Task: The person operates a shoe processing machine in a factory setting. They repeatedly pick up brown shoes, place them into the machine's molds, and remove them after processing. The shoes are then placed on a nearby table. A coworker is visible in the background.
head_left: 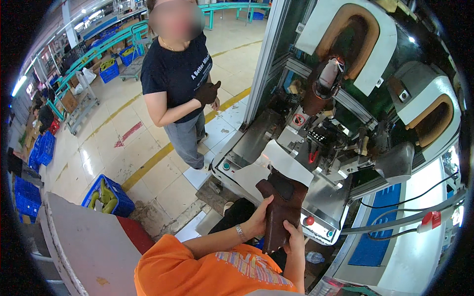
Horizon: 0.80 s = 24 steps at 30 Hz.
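Both of my hands hold a dark brown leather boot upper (282, 204) upright in front of a shoe-making machine (276, 143). My left hand (259, 221), with a bracelet at the wrist, grips its left edge. My right hand (296, 240) grips its lower right edge. The top of the boot upper overlaps a white sheet (281, 160) that lies on the machine's metal deck. Higher on the machine, another brown boot (321, 86) sits mounted on a last.
A person in a dark shirt (177, 74) stands at the left of the machine holding a brown piece (207, 92). A grey table (89, 241) is at my lower left, beside a blue crate (106, 196). A red button (309, 220) is on the machine's front edge.
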Available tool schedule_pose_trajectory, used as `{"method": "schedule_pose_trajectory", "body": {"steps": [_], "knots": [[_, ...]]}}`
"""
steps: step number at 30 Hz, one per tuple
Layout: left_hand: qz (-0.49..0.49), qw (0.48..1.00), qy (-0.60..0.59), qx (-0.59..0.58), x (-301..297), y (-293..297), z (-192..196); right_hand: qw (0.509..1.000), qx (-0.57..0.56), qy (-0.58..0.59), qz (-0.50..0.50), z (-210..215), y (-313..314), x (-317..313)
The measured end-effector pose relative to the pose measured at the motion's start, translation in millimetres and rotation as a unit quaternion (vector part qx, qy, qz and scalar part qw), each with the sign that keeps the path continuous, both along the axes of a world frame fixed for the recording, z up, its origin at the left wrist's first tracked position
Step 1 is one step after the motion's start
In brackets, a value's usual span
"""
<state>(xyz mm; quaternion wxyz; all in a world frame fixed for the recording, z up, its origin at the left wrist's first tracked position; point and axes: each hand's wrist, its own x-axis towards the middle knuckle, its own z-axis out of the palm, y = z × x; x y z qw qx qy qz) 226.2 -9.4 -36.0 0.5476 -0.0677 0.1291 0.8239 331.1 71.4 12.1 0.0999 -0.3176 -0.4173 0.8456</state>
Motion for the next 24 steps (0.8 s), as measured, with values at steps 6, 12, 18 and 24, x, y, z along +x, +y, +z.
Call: {"method": "schedule_pose_trajectory", "body": {"steps": [6,12,18,24], "knots": [[-0.051,0.998,-0.025,-0.008,3.5,1.6,-2.0,0.999,0.018,0.002,-0.035,0.5,-0.9,5.7],[-0.074,0.996,-0.030,-0.029,18.9,8.8,-8.9,0.999,0.025,0.011,-0.027,-1.0,5.6,14.3],[-0.088,0.994,0.003,-0.064,20.9,7.4,-9.1,0.998,0.056,0.024,-0.017,-7.7,-1.4,19.6],[-0.092,0.987,0.132,-0.023,24.7,17.4,-2.8,0.994,0.026,-0.003,-0.108,16.0,10.3,33.6]]}}
